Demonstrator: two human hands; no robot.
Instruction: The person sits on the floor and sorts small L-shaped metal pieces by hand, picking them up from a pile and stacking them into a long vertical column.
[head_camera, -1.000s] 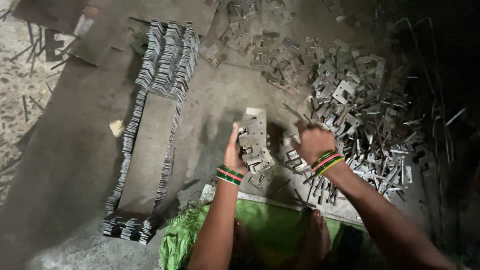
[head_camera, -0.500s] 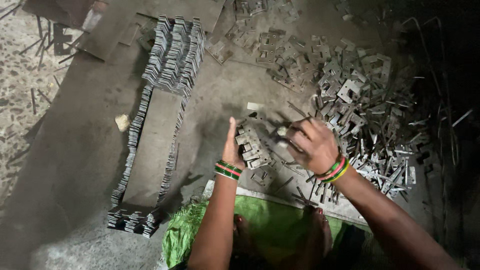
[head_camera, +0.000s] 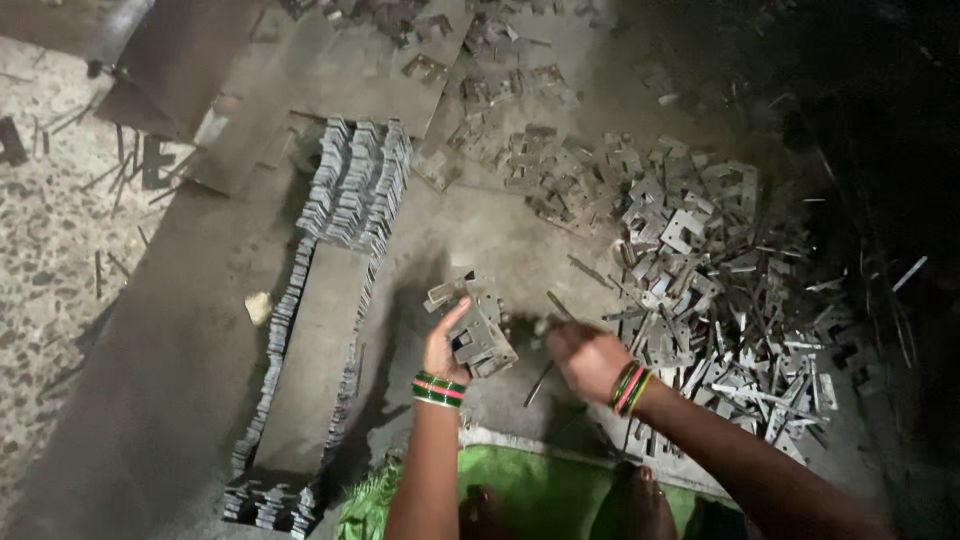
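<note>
Nearest, one green cloth (head_camera: 520, 490) is lying under two bangled wrists; the left hand (head_camera: 445, 350) is gripping one stack of plates (head_camera: 478, 335) with its fingers curled around it just above the floor (head_camera: 150, 400), while the right hand (head_camera: 585, 358), just beside it, is closing into a loose fist, though whether it is holding anything I cannot tell. Farther out, two long rows (head_camera: 310, 340) of stacked plates are running away at left and one loose heap (head_camera: 700, 270), too many to count, is spreading at right. Since half a second ago, the right hand is sitting lower and the view is tilting.
</note>
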